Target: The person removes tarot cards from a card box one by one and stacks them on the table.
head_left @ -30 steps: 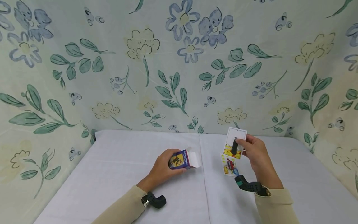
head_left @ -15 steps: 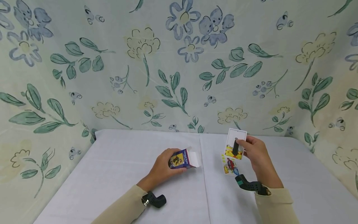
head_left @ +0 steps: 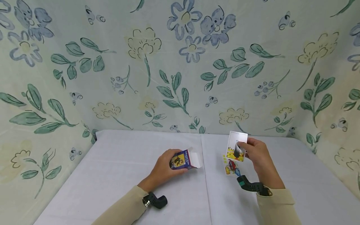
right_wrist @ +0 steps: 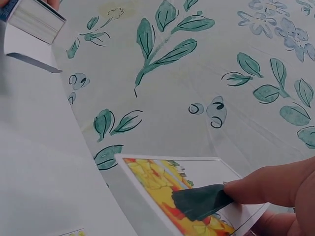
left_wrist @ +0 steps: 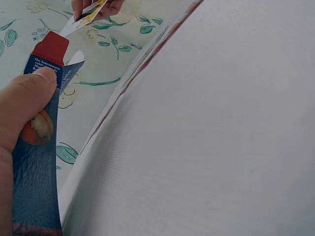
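The left hand (head_left: 166, 167) grips a blue and purple card box (head_left: 178, 160) with its flap open toward the right. In the right wrist view the box's open end (right_wrist: 37, 20) shows a stack of card edges inside. The right hand (head_left: 260, 156) pinches a picture card (head_left: 232, 151), thumb on its face and fingers behind; the card is held up and tilted. Below it a second card (head_left: 232, 168) lies on the cloth, its top edge partly covered by the held one. The left wrist view shows the left thumb (left_wrist: 37, 93) pressed along the box's side (left_wrist: 37, 177).
A white cloth (head_left: 126, 162) covers the table, with a crease running front to back near the middle. Behind the table hangs a flower-patterned curtain (head_left: 180, 72). Each wrist carries a black band with a small device.
The right hand has moved slightly down with its card, whose tilt has changed and whose lower edge has come down over the card on the cloth. The left hand and box have stayed still.
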### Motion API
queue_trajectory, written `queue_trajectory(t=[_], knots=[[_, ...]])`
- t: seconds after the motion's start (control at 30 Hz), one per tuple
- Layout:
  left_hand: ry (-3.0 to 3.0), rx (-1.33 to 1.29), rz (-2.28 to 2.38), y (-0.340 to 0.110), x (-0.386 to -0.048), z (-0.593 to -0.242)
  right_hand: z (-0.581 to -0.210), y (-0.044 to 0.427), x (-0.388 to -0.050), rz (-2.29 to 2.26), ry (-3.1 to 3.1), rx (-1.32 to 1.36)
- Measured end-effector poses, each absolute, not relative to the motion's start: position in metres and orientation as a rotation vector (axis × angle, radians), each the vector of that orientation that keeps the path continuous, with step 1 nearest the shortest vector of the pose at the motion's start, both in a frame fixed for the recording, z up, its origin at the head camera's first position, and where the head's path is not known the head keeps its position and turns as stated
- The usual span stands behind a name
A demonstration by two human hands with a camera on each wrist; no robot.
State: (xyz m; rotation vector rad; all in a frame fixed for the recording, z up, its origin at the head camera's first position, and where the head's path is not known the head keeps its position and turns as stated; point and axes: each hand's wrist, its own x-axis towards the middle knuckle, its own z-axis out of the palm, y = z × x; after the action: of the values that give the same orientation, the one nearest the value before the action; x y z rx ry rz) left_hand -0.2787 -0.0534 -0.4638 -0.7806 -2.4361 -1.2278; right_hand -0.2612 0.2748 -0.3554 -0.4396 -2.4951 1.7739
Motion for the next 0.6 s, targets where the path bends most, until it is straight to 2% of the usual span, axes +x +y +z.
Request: queue_trajectory(t=[0.6], knots=[[-2.424,-0.797,-1.240,-0.053,-0.277,-0.464,-0.374,0.283,-0.272,1.687,-2.573,-0.467]])
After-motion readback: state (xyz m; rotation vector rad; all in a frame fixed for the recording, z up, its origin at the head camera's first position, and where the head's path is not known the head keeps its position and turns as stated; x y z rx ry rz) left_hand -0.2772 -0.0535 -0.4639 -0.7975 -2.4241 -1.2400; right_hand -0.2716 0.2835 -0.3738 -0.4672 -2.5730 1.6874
